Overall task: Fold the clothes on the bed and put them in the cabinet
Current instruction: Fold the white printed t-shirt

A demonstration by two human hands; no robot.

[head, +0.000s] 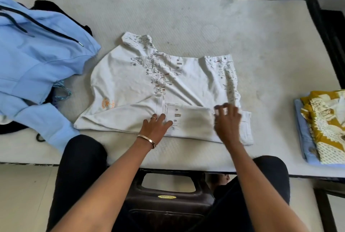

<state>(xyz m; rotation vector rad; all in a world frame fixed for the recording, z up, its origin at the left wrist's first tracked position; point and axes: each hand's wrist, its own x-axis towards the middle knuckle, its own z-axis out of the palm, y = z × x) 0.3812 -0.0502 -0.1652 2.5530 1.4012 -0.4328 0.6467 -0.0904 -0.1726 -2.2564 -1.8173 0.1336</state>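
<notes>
The white shirt (160,89) lies flat in the middle of the bed (242,26), so the left hand (155,126) should press it down flat while the right hand (226,119), blurry with fingers bent, smooths the fold.

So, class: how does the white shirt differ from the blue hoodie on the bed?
The white shirt lies spread flat, partly folded, under both hands; the blue hoodie sits rumpled and untouched. The shirt carries a grey print; the hoodie is plain with dark drawstrings. Both rest on the bed.
</notes>
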